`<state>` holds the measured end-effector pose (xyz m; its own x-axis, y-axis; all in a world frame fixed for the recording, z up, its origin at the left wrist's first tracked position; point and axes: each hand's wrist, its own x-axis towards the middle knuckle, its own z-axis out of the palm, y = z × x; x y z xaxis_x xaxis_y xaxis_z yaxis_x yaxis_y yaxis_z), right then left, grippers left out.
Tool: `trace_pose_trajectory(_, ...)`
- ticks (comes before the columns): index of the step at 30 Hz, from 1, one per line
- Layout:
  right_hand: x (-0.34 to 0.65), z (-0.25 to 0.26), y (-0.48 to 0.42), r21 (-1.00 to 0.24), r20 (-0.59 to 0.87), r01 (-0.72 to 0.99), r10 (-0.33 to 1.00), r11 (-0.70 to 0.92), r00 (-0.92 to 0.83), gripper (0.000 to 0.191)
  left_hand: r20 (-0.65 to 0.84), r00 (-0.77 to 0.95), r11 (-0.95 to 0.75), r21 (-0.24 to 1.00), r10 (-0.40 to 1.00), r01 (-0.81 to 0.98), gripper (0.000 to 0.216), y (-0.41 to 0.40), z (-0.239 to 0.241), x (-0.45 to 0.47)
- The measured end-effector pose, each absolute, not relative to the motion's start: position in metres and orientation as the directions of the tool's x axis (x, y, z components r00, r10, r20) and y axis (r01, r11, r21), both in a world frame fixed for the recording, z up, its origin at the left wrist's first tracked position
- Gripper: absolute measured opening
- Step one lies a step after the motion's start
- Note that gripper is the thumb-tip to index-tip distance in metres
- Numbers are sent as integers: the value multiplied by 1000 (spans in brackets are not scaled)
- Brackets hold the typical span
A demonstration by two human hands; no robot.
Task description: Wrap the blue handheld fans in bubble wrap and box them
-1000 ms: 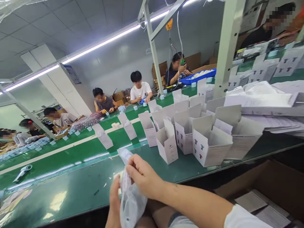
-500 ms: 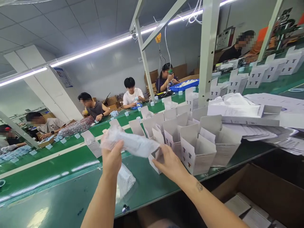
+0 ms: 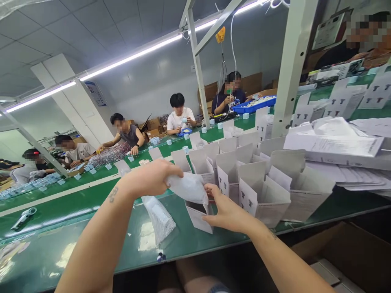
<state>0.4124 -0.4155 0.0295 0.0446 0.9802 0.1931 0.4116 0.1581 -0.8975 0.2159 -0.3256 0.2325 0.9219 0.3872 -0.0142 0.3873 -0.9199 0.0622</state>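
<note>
My left hand is closed on a white plastic-wrapped packet, whose lower end sits in the mouth of a small open white carton on the green bench. My right hand grips the right side of that carton with fingers curled on its rim. A second clear bag lies flat on the bench just left of the carton.
A row of open white cartons stands to the right, and stacked white leaflets lie behind it. Scissors lie at far left. Several people sit along the far side of the conveyor. A brown cardboard box sits below right.
My left hand has swung the packet from held up level over the bench down into the carton's mouth. My right hand stays on the carton. A second bag now lies on the bench.
</note>
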Motion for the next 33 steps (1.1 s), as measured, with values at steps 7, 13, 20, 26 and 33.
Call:
trace_pose_trajectory(7,414,26,-414,-881,230,429,973,198,22,64,-145,885,-890,-198,442,411,46,-341,233,253)
trace_pose_trajectory(13,417,25,-412,-864,296,425,955,271,-8,60,-235,966,-937,-350,103,15,40,-367,215,283)
trace_pose_trajectory(20,416,27,-411,-872,306,332,930,359,-203,79,-352,826,-875,-374,441,308,34,-350,223,298)
trace_pose_trajectory(26,414,30,-404,-880,231,401,967,255,-108,66,-251,802,-824,-347,542,449,32,-344,207,283)
trace_pose_trajectory(33,412,19,-410,-878,270,399,962,266,-47,74,-126,944,-911,-327,305,251,44,-371,135,259)
